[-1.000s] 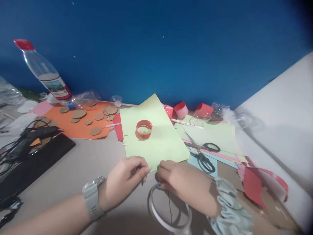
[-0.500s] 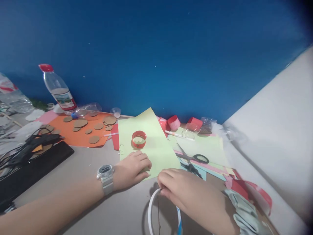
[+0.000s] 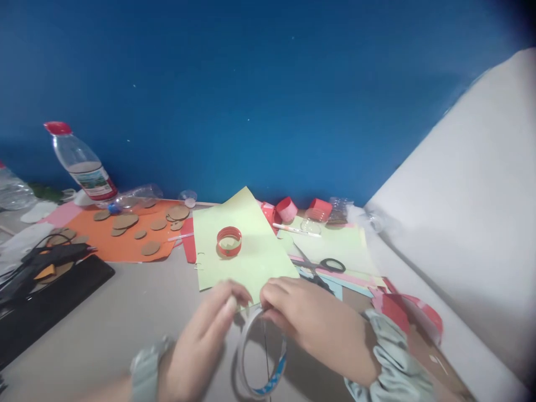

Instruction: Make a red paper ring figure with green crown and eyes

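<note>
Both forearms enter from the bottom edge of the frame and angle inward, bringing the hands close together at the lower centre, above the grey tabletop (image 3: pixel 146 312). The right hand (image 3: pixel 310 321) reaches in from the lower right, back of the hand upward, wrist fairly level, knuckles facing the upper left; its fingers are bent under and pinch the upper rim of a white-and-blue ring (image 3: pixel 272 382) between thumb and fingers. The ring is positioned at bottom centre, its opening turned toward the viewer and its blue patterned portion along the lower right of the loop. The left hand (image 3: pixel 203 335) rises from the lower left, blurred, thumb side showing, fingers curled and directed toward the upper left part of the same ring; the fingertips are just beside its rim, and whether they grasp or touch it cannot be told. A pale watch strap (image 3: pixel 145 374) encircles the left wrist; a pale green scrunchie (image 3: pixel 391 360) encircles the right. Directly beyond both hands, at the centre of the frame, lies a light green sheet (image 3: pixel 259 251) bearing a red band (image 3: pixel 229 253), which stands apart from either hand. Scissors (image 3: pixel 335 266) with black handles lie right of centre, beyond the right hand, over layered coloured papers.
</note>
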Demonstrator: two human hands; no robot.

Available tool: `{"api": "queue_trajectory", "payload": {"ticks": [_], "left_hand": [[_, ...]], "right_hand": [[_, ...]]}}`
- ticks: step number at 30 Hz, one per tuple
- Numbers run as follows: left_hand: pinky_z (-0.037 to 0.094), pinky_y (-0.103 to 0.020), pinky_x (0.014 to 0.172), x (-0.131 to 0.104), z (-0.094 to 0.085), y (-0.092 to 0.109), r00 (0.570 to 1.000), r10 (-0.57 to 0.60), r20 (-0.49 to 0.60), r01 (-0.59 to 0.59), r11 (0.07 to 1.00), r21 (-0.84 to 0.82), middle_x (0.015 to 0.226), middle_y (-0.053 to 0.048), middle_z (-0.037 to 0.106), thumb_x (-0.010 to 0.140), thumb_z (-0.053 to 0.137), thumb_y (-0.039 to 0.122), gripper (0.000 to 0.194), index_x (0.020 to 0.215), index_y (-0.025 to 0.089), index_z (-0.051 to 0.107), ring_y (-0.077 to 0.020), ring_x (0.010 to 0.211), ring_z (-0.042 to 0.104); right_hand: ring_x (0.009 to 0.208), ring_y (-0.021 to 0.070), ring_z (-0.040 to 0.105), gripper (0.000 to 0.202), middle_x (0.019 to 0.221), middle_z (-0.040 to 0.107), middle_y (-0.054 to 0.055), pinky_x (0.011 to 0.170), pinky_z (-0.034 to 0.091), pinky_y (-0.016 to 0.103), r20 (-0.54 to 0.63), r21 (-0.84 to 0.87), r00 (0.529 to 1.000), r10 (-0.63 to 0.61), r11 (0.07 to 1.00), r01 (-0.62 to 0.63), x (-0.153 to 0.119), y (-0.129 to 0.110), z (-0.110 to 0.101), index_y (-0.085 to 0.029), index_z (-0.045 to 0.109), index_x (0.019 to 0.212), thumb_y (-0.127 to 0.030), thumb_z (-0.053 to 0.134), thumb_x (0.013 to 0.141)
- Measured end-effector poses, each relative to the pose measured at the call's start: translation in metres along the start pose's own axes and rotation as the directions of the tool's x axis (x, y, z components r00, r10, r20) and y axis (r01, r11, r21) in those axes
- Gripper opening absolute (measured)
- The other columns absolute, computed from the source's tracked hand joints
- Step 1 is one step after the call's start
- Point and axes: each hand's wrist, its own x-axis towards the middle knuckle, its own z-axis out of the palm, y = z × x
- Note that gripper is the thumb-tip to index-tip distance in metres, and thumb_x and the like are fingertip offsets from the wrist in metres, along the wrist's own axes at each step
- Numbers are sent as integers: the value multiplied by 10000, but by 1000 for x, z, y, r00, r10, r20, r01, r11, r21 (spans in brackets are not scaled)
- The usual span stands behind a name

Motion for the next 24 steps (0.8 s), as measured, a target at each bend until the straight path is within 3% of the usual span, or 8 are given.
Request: {"api": "queue_trajectory", "payload": {"ticks": [2,4,7,10,14,18,24], "left_hand": [[487,-363,861,-20,8,-5,992,20,122,18,953,-303,990,-64,658,1011,309,539,376,1101,248,529,-230,936,622],[506,-395,848,-30,14,-13,971,84,222,51,839,-542,888,-54,690,969,408,597,398,1176,260,453,-245,907,656],[531,-435,825,-25,17,-25,961,153,230,38,750,-660,997,-93,716,858,559,675,546,1189,270,401,-277,944,683],[547,-484,831,-16,17,-28,968,172,184,-40,825,-564,1050,-128,714,869,529,680,531,1177,250,503,-302,963,690],[521,-482,919,-17,18,-25,977,170,130,-93,885,-455,990,-108,743,857,658,494,300,1003,232,673,-303,1016,660],[496,-414,966,-20,19,-21,970,241,28,-224,934,-278,1003,-72,767,850,688,296,126,956,230,669,-251,1052,626],[530,-333,886,-21,14,-18,947,320,21,-310,931,-194,1026,-68,766,884,647,252,152,1033,234,672,-226,1013,642]], "right_hand": [[772,174,609,78,871,681,6,642,396,278,-17,62,1000,-12,998,13,2,0,9,-201,568,887,-225,570,961],[783,164,610,82,885,683,0,665,412,268,-29,139,997,-68,988,72,5,0,17,-209,568,915,-269,562,971],[799,159,610,60,881,672,0,714,434,265,-97,234,992,-86,966,106,7,0,19,-210,573,929,-216,530,971],[724,150,590,130,802,634,-6,673,431,263,-169,293,985,34,956,18,11,2,16,-201,554,904,-215,461,994],[642,140,563,131,731,592,-31,625,415,260,-149,407,958,243,898,-164,16,4,20,-213,523,892,-245,449,995],[586,144,495,187,639,492,-56,581,385,262,-126,469,945,303,857,-212,19,1,34,-223,454,815,-293,437,987],[578,139,468,251,605,444,-67,555,356,253,35,526,933,357,788,-321,21,-8,45,-224,410,746,-314,429,980]]}}
